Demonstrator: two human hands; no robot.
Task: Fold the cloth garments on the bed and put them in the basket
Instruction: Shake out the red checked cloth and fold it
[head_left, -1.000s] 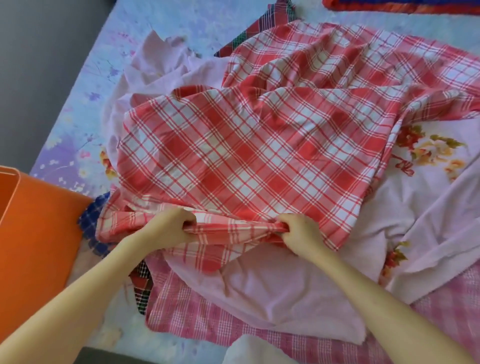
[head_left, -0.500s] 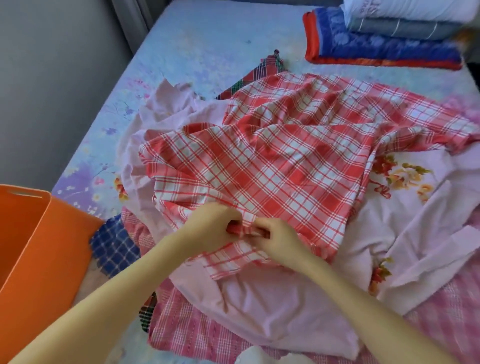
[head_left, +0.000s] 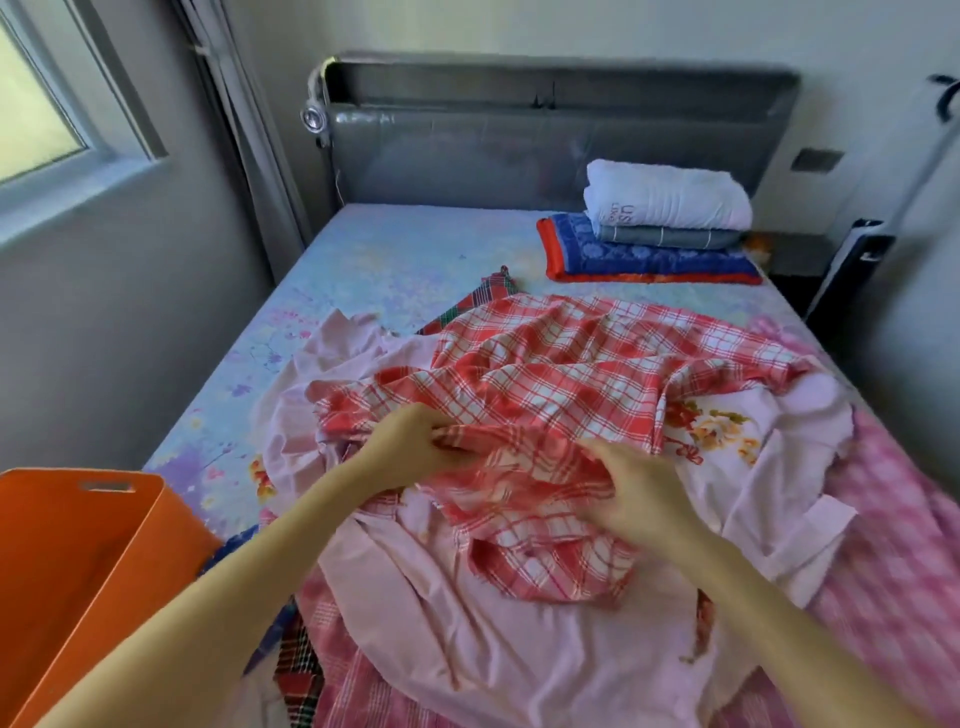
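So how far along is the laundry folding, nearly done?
Barely begun. The visible part of the orange basket holds nothing. Both hands, left and right, grip the red plaid cloth, not yet folded. The pale pink garment and pink checked cloth lie crumpled on the bed.

A crumpled red checked cloth (head_left: 550, 384) lies on top of the heap in the middle of the bed (head_left: 395, 249), over a pale pink garment (head_left: 457, 597) and a floral one (head_left: 727, 431). The orange basket (head_left: 93, 551) stands open at the bed's near left corner.
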